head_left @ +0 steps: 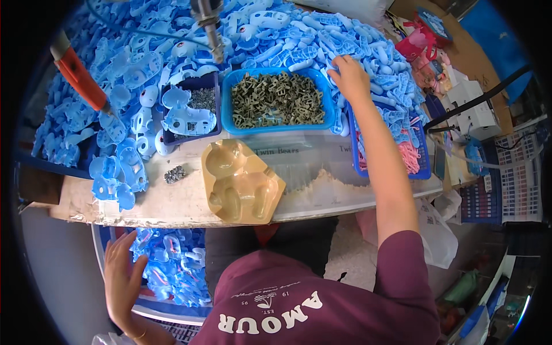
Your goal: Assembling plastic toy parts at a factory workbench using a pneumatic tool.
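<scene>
My right hand (351, 79) reaches over the right part of a large heap of light-blue plastic toy parts (310, 37). Its fingers are bent and somewhat apart, close to the limb-shaped pieces, with nothing visible in them. Down at the lower left, my left hand (122, 276) is open with fingers spread, beside a bin of assembled-looking blue plastic pieces (172, 264) below the table edge. On the table in front of me lies an empty tan mould-like holder (238, 181) with a figure-shaped hollow.
A blue tray (230, 123) holds many small metal-coloured parts. Left of it, a dark blue bin (214, 121) of screws carries a blue shell. A blue basket (425, 169) holds pink pieces. An orange-handled tool (77, 75) and a metal driver (213, 34) hang overhead.
</scene>
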`<act>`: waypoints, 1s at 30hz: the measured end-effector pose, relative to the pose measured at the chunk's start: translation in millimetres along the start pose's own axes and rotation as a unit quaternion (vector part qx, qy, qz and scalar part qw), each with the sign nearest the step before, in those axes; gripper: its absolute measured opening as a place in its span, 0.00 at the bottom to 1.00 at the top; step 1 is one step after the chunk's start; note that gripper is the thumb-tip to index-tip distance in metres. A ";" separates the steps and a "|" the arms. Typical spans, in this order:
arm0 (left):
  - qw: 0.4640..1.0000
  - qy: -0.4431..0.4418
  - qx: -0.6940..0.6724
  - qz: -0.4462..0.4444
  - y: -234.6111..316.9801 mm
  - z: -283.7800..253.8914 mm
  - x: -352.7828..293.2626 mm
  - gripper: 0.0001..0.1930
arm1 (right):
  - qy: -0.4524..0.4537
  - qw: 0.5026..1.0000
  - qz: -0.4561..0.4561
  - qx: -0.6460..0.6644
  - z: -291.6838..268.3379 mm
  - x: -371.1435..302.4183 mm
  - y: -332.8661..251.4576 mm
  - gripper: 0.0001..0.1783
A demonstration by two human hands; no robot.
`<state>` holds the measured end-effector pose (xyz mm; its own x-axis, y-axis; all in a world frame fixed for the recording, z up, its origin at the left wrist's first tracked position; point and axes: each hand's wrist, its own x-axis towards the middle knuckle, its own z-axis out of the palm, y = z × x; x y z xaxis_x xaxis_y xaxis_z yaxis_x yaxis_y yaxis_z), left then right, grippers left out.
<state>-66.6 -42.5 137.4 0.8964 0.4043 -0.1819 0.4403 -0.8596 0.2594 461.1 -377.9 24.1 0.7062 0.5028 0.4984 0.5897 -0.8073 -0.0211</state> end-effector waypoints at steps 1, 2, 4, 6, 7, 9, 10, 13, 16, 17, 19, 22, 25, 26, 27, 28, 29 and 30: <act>0.998 -0.005 -0.024 0.063 8.0 3.2 10.5 0.23 | 0.002 1.000 0.002 -0.001 -3.7 -0.3 6.9 0.18; 0.993 0.015 -0.037 0.109 18.9 7.7 17.8 0.20 | 0.014 0.997 0.038 0.068 -6.0 0.7 11.4 0.14; 0.986 -0.011 -0.088 0.144 34.2 13.7 30.1 0.19 | 0.000 0.976 0.097 0.195 -20.9 0.8 18.1 0.11; 0.959 -0.050 -0.181 0.214 56.0 17.5 47.1 0.16 | -0.050 0.926 0.170 0.334 -46.9 -4.0 30.9 0.12; 0.957 -0.053 -0.183 0.217 63.9 26.1 53.8 0.16 | -0.096 0.849 0.237 0.463 -59.9 -7.9 31.2 0.14; 0.929 -0.081 -0.280 0.230 79.7 51.9 67.1 0.18 | -0.162 0.811 0.197 0.527 -88.9 -26.1 23.9 0.15; 0.913 -0.088 -0.324 0.234 91.7 63.9 74.9 0.20 | -0.227 0.763 0.148 0.586 -101.3 -38.4 17.9 0.15; 0.811 -0.119 -0.550 0.163 140.6 104.1 83.7 0.24 | -0.385 0.662 0.066 0.639 -109.9 -80.2 -33.2 0.14; 0.734 -0.164 -0.639 0.160 167.6 131.3 94.0 0.21 | -0.431 0.604 0.017 0.671 -110.2 -127.9 -89.1 0.17; 0.683 -0.191 -0.691 0.140 172.0 140.1 96.1 0.19 | -0.427 0.606 0.025 0.670 -110.2 -137.5 -95.9 0.17; 0.679 -0.166 -0.706 0.113 174.1 149.9 95.8 0.15 | -0.391 0.678 -0.018 0.622 -109.8 -149.5 -102.8 0.18; 0.719 -0.092 -0.680 0.116 162.5 151.6 91.1 0.12 | -0.358 0.736 0.126 0.560 -119.9 -151.5 -83.1 0.19; 0.847 0.034 -0.472 0.244 147.4 140.1 91.9 0.15 | -0.105 0.926 0.213 0.292 -97.4 -134.1 1.7 0.13; 0.863 0.087 -0.420 0.267 146.6 139.7 91.5 0.19 | -0.052 0.973 0.184 0.131 -90.4 -128.0 21.7 0.14; 0.866 0.088 -0.418 0.262 143.6 140.8 91.2 0.19 | 0.003 0.989 0.147 -0.033 -81.8 -123.6 37.0 0.16; 0.878 0.141 -0.341 0.305 139.6 141.5 91.7 0.20 | 0.001 0.989 0.143 -0.027 -72.3 -119.5 50.4 0.16; 0.882 0.193 -0.259 0.343 134.9 140.9 90.2 0.20 | 0.000 0.987 0.108 -0.120 -63.9 -115.6 58.3 0.17; 0.879 0.222 -0.211 0.366 132.0 140.8 91.0 0.20 | -0.001 0.975 0.070 -0.210 -57.5 -115.7 66.0 0.18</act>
<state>65.9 -163.2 21.5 0.8383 -0.0451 0.5433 -0.3659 -0.7854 0.4993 395.7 -507.1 15.0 0.7692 0.3782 0.5151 0.2748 -0.9235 0.2677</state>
